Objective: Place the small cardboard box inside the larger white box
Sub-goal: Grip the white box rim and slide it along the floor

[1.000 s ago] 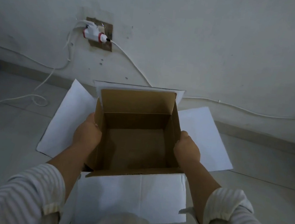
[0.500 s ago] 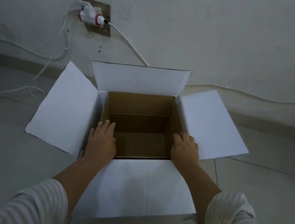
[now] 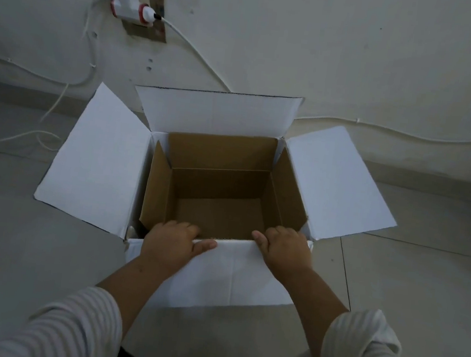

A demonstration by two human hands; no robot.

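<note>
The small brown cardboard box [image 3: 222, 182] stands open-topped inside the larger white box [image 3: 98, 159], whose four flaps are folded outward. It fills most of the opening, and a narrow gap shows on its left side. My left hand [image 3: 171, 244] and my right hand [image 3: 284, 251] rest at the near rim. Their fingers curl over the edge into the opening while the thumbs lie on the near white flap [image 3: 231, 277]. The brown box's near wall is hidden behind that rim.
The boxes sit on a tiled floor against a wall. A wall socket with a white and red plug [image 3: 136, 11] is above and to the left. White cables [image 3: 13, 138] trail along the wall and over the floor at the left.
A second ago both hands held the brown box by its sides above the white box. It has gone down inside, and the hands moved to the near rim and curled over it.
</note>
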